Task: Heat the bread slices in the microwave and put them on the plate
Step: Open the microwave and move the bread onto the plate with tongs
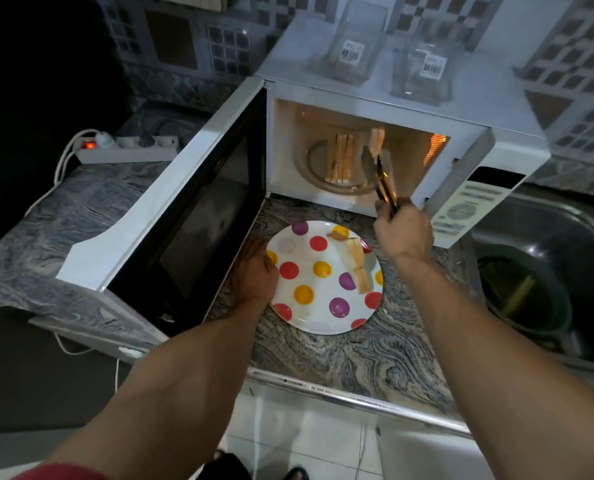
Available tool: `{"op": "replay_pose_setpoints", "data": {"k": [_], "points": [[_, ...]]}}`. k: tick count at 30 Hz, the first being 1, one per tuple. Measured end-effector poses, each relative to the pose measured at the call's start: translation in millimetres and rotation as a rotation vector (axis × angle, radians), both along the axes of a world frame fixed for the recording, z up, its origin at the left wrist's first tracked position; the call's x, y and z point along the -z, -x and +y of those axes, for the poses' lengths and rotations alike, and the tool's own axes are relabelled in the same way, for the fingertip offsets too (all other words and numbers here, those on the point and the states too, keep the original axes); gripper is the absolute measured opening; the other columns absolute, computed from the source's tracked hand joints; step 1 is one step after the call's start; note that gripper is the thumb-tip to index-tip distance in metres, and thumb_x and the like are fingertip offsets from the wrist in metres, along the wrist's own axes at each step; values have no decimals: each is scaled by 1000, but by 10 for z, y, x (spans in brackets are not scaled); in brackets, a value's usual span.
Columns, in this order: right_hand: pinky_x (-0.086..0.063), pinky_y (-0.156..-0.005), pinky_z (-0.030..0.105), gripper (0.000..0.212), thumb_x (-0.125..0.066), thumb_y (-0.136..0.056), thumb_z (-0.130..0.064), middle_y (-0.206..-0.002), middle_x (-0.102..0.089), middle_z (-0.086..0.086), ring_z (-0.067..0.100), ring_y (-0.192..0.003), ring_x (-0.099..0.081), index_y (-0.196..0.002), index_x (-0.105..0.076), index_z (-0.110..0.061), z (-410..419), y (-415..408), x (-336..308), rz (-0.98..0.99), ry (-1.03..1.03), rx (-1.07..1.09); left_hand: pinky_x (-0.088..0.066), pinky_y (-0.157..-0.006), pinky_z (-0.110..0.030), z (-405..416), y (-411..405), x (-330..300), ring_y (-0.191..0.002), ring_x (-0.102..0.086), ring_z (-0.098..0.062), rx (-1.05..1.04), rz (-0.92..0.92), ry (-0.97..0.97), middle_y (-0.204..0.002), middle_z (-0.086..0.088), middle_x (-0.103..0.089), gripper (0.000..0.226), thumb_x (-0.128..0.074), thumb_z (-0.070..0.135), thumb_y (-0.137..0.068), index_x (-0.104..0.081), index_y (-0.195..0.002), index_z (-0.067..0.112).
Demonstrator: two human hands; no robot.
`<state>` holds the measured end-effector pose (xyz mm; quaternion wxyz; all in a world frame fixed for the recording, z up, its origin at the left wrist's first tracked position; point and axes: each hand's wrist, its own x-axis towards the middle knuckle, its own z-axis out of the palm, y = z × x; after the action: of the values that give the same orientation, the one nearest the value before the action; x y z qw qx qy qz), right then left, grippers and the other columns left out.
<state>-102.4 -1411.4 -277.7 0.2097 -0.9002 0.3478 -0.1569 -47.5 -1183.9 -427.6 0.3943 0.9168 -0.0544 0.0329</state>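
The white microwave [357, 88] stands lit with its door [184, 216] swung wide to the left. Inside, bread slices [340, 157] rest on the turntable. My right hand [404, 230] grips metal tongs [383, 183] that reach into the cavity and pinch one bread slice [377, 140], lifted above the turntable. A white plate with coloured dots [309, 289] lies on the counter in front of the microwave, with bread slices [357, 263] on its right side. My left hand [254, 271] holds the plate's left rim, beside the open door.
Two clear glass containers [352, 46] stand on top of the microwave. A steel sink [544, 258] with a dark bowl [520, 289] lies at the right. A power strip [129, 148] with a red switch sits at the back left. The marbled counter's front edge [357, 400] runs below the plate.
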Motion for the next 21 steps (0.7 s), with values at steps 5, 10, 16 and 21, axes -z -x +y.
{"op": "replay_pose_setpoints", "data": {"k": [5,10,16,21], "points": [[-53,-73,41,38,-51,-98,-46,-91,-70,20,42,-91,-65,-106,-68,-13,245,408,18,4,7,-107,-40,-108,-38,-3,-32,53,-128,-50,-32,-6,45,-48,-138,-11,-57,41,-47,19,-96,-59,-134,11],[-53,-74,41,35,-51,-99,-46,-95,-70,18,41,-90,-65,-115,-65,-18,519,756,142,37,-7,-208,-40,-109,-40,12,-28,69,-127,-51,-32,8,3,-12,-136,-13,-59,40,-50,15,-94,-61,-132,8],[-54,-77,41,40,-50,-100,-46,-101,-71,20,41,-94,-66,-124,-63,-17,602,1107,359,155,26,-302,-37,-112,-38,17,-30,58,-132,-47,-31,14,3,-14,-142,-12,-54,43,-48,15,-95,-57,-136,9],[-51,-71,38,39,-52,-100,-44,-97,-71,16,38,-89,-67,-121,-63,-14,517,1384,534,176,37,-297,-37,-112,-38,19,-34,54,-131,-47,-32,9,-12,-21,-141,-13,-54,44,-48,15,-94,-56,-137,9]]}}
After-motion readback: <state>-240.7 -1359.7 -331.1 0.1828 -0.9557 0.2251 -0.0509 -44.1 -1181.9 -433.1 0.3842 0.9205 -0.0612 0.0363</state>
